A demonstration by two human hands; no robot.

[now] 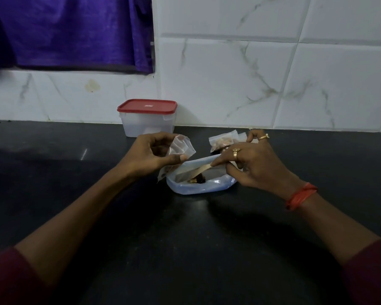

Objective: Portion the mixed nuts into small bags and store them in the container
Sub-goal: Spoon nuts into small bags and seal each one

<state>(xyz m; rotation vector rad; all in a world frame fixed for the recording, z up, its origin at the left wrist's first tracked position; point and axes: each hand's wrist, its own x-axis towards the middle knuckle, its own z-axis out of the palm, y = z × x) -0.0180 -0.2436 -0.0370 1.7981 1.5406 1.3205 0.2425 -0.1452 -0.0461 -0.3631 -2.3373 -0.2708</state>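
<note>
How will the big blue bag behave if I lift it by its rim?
Likely floppy: the blue bag is thin film, its rim folding under the right hand. Probably light, as few nuts show inside. Its mouth is open, so tilting may spill them.

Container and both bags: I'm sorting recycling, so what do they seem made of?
Container: translucent frosted rigid plastic, by the look; lid opaque smooth red plastic. Small bag, pinched by the left hand: thin clear film, crinkled and glinting. Large bag, its rim seemingly pinched by the right hand: softer, cloudy bluish film, likely plastic.
</note>
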